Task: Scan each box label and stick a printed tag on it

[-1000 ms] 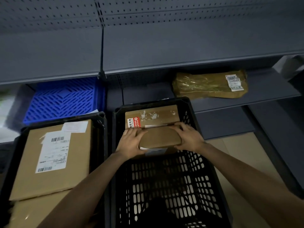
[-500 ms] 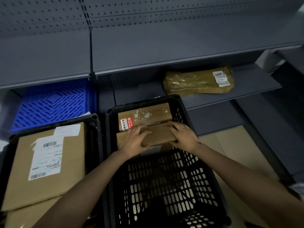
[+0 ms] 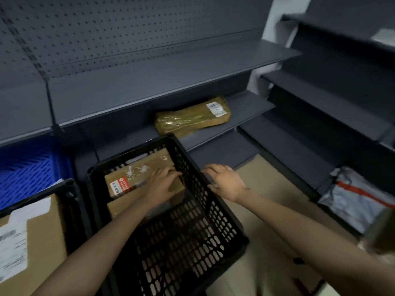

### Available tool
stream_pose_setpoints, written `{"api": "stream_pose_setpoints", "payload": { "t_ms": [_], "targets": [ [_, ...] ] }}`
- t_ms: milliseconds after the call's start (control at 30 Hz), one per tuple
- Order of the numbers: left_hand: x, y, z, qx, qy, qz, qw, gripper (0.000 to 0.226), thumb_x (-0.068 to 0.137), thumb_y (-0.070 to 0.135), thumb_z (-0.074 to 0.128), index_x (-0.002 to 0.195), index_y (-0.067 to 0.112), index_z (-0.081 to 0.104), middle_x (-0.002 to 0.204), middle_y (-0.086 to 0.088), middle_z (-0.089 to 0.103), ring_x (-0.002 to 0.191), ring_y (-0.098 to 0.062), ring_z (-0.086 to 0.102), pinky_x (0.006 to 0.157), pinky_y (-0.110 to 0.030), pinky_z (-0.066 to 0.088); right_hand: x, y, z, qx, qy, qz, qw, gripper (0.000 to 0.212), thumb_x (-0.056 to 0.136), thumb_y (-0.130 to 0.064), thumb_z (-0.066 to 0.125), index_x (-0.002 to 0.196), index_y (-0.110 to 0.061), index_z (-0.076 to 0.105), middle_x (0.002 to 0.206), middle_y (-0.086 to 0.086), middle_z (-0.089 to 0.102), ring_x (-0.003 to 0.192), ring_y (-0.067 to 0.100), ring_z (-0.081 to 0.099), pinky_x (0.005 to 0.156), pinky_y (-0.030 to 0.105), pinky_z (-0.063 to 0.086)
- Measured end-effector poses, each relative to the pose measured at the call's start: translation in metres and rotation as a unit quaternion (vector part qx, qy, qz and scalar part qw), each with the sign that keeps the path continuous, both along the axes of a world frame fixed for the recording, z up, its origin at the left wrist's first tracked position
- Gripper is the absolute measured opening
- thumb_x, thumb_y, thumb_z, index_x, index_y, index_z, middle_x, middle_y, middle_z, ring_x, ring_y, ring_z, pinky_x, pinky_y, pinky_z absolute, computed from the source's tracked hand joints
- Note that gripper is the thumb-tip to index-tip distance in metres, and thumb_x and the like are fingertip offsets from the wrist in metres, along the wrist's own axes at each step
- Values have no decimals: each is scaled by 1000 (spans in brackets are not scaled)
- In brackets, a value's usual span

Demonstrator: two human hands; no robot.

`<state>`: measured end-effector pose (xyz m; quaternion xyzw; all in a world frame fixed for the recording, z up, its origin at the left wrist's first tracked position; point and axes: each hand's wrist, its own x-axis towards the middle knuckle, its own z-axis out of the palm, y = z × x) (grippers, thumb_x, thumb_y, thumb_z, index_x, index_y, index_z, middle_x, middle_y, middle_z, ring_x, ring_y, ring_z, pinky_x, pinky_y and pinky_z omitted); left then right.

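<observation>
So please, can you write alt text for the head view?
The left hand rests on a cardboard box inside a black crate; the right hand hovers open outside the crate's right wall. Grey shelves stand behind.

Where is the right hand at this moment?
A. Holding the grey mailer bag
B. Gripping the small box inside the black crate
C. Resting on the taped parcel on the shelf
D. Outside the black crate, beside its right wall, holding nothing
D: the right hand lies with relaxed fingers just outside the black crate, while only the left hand is on the small box inside.
</observation>
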<state>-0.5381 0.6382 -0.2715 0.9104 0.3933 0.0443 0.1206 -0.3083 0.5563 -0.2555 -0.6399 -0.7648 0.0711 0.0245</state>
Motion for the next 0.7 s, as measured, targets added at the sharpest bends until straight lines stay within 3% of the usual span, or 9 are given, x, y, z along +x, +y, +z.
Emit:
{"api": "stream_pose_setpoints", "payload": {
  "t_ms": [267,367,700],
  "targets": [
    [115,-91,40,72,-83,-160,981,39,83,24,67,121,23,59,115,2,57,112,-21,53,97,-33,35,69,-153,32,47,-11,-161,986,47,93,-27,51,139,-20,44,139,1,47,126,23,45,102,33,31],
    [155,-146,54,83,-107,-220,966,36,86,27,64,121,25,57,115,5,56,111,-17,52,97,-30,35,88,-224,44,57,-21,-219,974,44,93,-27,50,137,-20,46,137,1,49,125,22,46,101,33,30],
    [262,-356,72,69,-171,-398,899,34,78,20,71,111,18,65,104,-3,61,100,-26,57,91,-36,40,118,-473,55,70,-42,-421,904,39,94,-26,49,132,-20,51,133,1,52,121,24,48,97,35,32]
  ]
}}
